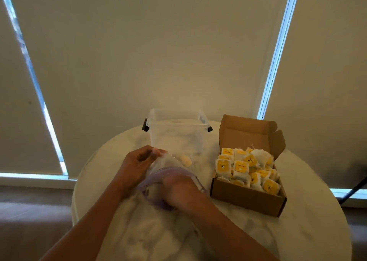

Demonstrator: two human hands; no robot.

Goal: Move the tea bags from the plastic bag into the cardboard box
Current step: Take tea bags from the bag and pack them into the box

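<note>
A clear plastic bag (168,166) with a purple zip rim lies on the round marble table (297,231). My left hand (137,165) pinches the bag's far edge and holds it up. My right hand (178,191) reaches into the bag's mouth, blurred; its fingers are hidden inside. One yellow-and-white tea bag (185,160) shows through the plastic. To the right stands the open cardboard box (246,200), filled with several yellow-labelled tea bags (241,167), its lid flap upright at the back.
An open clear plastic tub (176,133) with black clips stands just behind the bag. Closed window blinds hang behind the table. The table's edge curves round close to the box on the right.
</note>
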